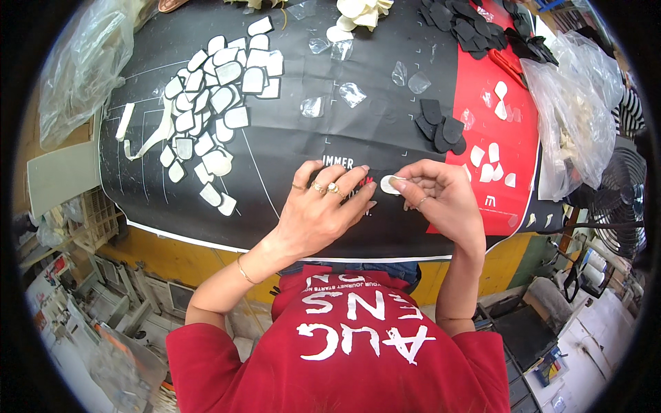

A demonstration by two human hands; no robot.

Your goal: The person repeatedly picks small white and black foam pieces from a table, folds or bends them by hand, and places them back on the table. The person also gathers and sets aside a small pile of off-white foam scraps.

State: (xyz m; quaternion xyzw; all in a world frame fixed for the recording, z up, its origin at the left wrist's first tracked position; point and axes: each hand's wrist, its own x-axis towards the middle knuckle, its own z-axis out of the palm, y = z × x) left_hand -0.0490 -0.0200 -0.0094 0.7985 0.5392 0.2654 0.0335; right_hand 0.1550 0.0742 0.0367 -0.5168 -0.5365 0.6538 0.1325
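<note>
1. The right hand [417, 191] was clamped lightly on a small white, rounded, flat piece [389, 184], pinched near its edge with the thumb on top; the material looked thin, though whether fabric or foam could not be told.
2. The left hand [328, 191] had its fingers bent and spread apart, with nothing visible in its grasp; its fingertips were just beside the piece, over the black part of the worktop [385, 144].
3. For good work here, the pinch probably needed to stay near the rim, leaving the face free and unbent.
4. The left fingertips seemed well placed to steady the opposite edge; a light touch would likely have avoided creasing it.
5. Clear, thin film scraps [352, 94] lay beyond both hands; keeping such bits off the fingers seemed wise.
6. The piece's visible curved edge pointed left, toward the left hand, while its other end was hidden under the right thumb and fingers.
7. Its long axis seemed to run roughly sideways between the hands, but with that end covered, this could not be settled, nor could whether the piece touched the worktop.
</note>
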